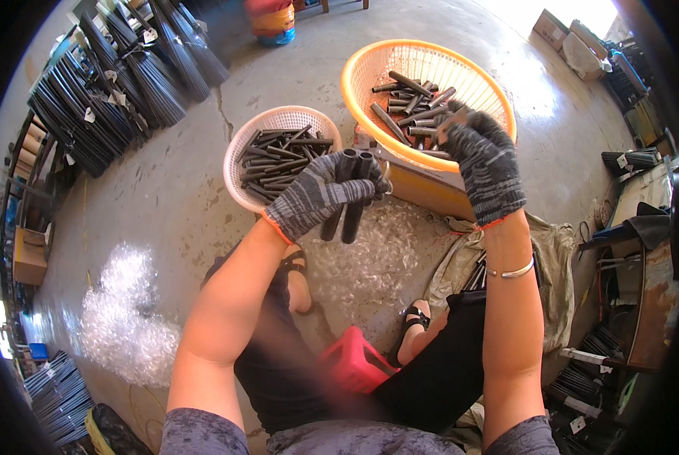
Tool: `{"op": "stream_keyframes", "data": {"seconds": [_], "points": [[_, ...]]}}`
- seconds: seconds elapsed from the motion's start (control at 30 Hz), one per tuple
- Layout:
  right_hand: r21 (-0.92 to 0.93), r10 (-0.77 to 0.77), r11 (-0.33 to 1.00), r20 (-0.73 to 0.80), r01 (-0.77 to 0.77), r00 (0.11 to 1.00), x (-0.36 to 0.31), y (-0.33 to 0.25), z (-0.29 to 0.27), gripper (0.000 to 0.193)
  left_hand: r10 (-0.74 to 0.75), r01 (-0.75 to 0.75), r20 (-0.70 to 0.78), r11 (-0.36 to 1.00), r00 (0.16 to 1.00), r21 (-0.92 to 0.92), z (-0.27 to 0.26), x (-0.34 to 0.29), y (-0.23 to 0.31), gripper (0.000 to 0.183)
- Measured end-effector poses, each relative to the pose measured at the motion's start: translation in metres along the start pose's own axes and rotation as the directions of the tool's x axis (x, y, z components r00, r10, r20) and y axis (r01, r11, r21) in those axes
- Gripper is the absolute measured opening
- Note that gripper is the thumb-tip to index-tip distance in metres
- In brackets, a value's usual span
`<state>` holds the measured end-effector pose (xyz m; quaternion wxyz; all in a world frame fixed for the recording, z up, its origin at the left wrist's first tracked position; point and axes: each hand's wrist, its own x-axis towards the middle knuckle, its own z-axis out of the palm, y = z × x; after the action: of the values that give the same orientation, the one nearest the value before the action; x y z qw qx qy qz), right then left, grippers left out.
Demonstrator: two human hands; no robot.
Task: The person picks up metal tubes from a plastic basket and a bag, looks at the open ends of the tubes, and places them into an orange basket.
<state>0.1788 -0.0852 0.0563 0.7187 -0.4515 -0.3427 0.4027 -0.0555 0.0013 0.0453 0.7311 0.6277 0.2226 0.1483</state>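
Note:
My left hand [320, 193], in a grey knit glove, grips a bundle of short black tubes [347, 212] upright in front of me. My right hand [487, 163], also gloved, hovers at the near rim of an orange basket [362, 72] that holds several black tubes [415, 106]. Its fingers are curled and blurred; whether they hold a tube is unclear. A white basket [237, 148] to the left of the orange one is filled with several more black tubes [283, 155].
The orange basket rests on a yellow box [430, 189]. Clear plastic scraps [123, 318] lie on the concrete floor. Bundles of long dark rods [120, 83] line the far left. A red stool [355, 360] sits between my legs. A cluttered bench [643, 258] stands right.

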Motion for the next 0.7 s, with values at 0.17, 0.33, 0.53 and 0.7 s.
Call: {"op": "stream_keyframes", "data": {"seconds": [0.17,0.33,0.53,0.7], "points": [[-0.271,0.346,0.931,0.442,-0.244,0.828,-0.024,0.032,0.008,0.016,0.172,-0.211,-0.147,0.921,0.974,-0.326,-0.006,0.003,-0.009,0.025],[-0.403,0.355,0.911,0.649,-0.092,0.673,-0.065,0.067,0.049,0.014,0.103,-0.262,-0.333,0.839,0.937,-0.477,-0.011,0.009,-0.009,0.025],[-0.136,0.449,0.892,0.354,-0.43,0.82,-0.069,0.059,0.077,0.013,0.077,-0.299,-0.436,0.831,0.897,-0.469,-0.014,0.013,-0.011,0.023],[0.209,0.334,0.909,0.156,-0.361,0.93,-0.041,0.068,0.059,0.017,0.07,-0.315,-0.501,0.849,0.863,-0.425,-0.018,0.023,-0.023,0.027]]}}
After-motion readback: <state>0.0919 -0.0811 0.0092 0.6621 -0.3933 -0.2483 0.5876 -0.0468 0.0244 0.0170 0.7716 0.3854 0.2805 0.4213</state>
